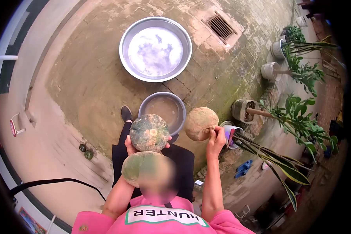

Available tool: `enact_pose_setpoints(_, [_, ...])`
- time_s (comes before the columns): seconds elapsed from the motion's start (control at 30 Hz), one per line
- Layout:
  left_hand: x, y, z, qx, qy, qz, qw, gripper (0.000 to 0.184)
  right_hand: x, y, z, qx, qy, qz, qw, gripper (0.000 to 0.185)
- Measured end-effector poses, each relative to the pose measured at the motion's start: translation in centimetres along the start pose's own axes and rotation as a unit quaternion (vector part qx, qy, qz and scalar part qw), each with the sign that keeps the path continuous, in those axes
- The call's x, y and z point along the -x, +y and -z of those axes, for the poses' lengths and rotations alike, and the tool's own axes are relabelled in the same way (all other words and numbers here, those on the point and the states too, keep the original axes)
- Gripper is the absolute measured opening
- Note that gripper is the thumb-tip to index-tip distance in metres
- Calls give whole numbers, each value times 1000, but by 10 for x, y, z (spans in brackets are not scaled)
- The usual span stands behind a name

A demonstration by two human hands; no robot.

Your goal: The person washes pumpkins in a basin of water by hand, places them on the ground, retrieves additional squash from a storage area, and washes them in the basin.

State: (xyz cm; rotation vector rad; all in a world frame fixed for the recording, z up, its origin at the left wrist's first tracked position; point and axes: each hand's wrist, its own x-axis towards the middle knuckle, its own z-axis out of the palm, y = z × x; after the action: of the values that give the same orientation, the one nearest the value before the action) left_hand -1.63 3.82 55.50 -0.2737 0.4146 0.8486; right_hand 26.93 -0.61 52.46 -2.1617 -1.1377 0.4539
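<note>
A green pumpkin point(149, 132) with an orange-tinged patch rests in my left hand point(130, 146), whose fingers show on both sides of it. Against my left forearm lies a second green pumpkin point(135, 167), partly covered by a blur. My right hand point(216, 141) pinches the stem of a tan pumpkin point(200, 121), held out to the right. Just beyond the green pumpkin stands a smaller metal basin point(181, 102) with brownish water, partly hidden by that pumpkin.
A large metal basin point(124, 64) with sky-reflecting liquid stands farther out. Potted plants point(270, 71) line the right side, near blue slippers point(243, 168). A drain grate point(221, 26) is set in the paving. Two small dark-green round things point(88, 155) lie at left.
</note>
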Motion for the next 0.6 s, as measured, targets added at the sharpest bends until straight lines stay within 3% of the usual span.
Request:
enact_pose_setpoints(0.17, [-71,8,62,83,-3,15,996,109,-18,112,-82,2,56,-64,996,9])
enact_pose_setpoints(0.27, [-123,10,128,84,-10,33,996,109,-31,193,-130,49,82,-43,994,9])
enact_pose_setpoints(0.6, [-251,-29,268,98,-38,219,970,109,-32,399,-243,64,103,-128,984,10])
